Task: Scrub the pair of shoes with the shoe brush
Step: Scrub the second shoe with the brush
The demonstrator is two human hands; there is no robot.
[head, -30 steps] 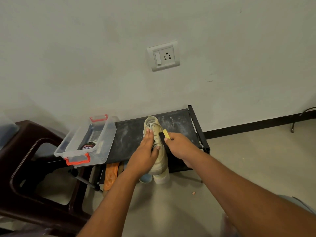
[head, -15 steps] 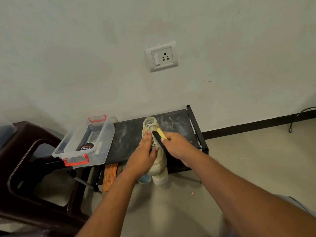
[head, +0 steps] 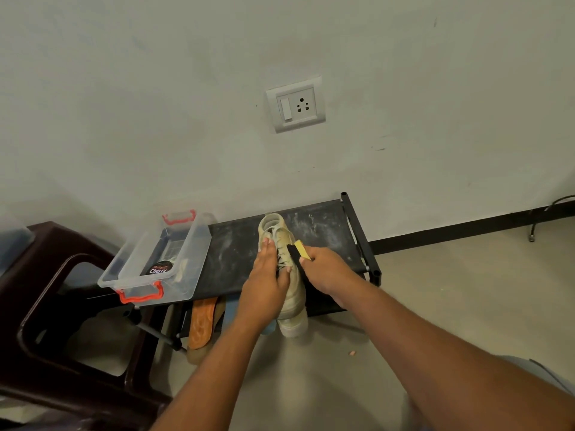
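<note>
The brush [head: 295, 251] has shifted slightly along the laces [head: 281, 259]; right hand [head: 326, 270] grips it, left hand [head: 266, 283] clasps the shoe [head: 295, 295] over the rack [head: 236, 253]. At 9 o'clock, a clear box [head: 194, 264] holds a Cherry tin [head: 159, 269]

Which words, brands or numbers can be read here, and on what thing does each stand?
"Cherry": on the dark tin in the clear box.
Red print above it: too blurred to read.
No other text shows.
</note>
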